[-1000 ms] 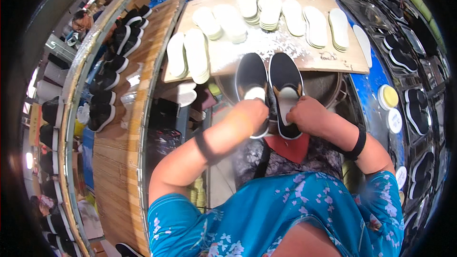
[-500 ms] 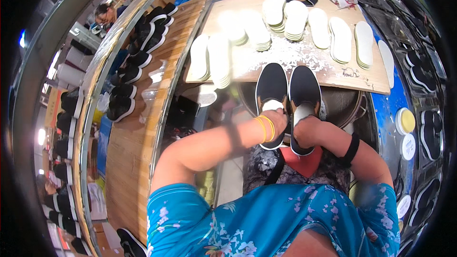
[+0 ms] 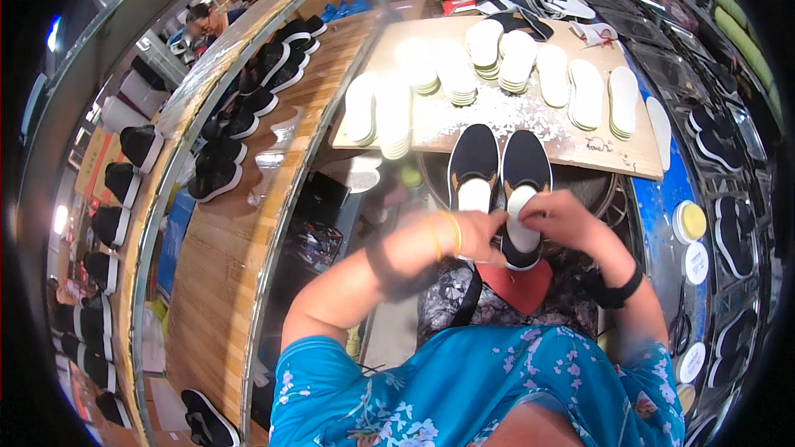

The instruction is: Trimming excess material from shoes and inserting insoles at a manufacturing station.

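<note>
Just below the centre of the frame, the person works on a pair of black slip-on shoes lying side by side, toes pointing to the top of the frame, each showing a white insole in its opening. The right hand curls its fingers over the opening of the right-side shoe, pressing on the white insole. The left hand is blurred; its fingers seem bent against the left-side shoe, though whether they grip it cannot be told. To seat the insole well, the person should probably flatten it from heel to toe while the other hand steadies the pair. Above lies a wooden tabletop carrying stacks of white insoles.
</note>
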Tool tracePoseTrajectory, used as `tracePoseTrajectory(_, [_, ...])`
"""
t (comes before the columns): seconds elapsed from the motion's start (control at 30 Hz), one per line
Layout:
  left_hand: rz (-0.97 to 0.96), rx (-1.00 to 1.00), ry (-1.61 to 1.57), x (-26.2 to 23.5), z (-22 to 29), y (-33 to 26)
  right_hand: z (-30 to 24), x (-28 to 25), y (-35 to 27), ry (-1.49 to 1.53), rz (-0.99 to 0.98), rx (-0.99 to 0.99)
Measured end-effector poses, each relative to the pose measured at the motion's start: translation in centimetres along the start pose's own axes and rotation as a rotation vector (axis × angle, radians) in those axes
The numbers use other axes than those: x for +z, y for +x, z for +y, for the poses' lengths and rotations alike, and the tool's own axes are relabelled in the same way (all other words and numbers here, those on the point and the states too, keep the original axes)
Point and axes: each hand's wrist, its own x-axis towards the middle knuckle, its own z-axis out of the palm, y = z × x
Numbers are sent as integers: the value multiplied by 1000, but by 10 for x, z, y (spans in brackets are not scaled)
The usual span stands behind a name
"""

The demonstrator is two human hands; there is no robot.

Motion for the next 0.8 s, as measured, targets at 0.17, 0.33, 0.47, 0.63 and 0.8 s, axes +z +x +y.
tracePoseTrajectory(0.17, [380,115,12,42,11,14,7,-23,-30,206,372,132])
tracePoseTrajectory(0.33, [781,247,-285,-5,-14,-9,18,-29,-48,-54,360,281])
tracePoseTrajectory(0.47, [927,269,-393,-81,-47,-30,36,-34,-54,-60,338,405])
tracePoseTrajectory(0.63, [1115,40,-235,-182,-143,28,61,-31,-21,-92,193,377])
tracePoseTrajectory(0.8, [1249,-393,218,-268,-288,112,85,-45,36,-193,147,373])
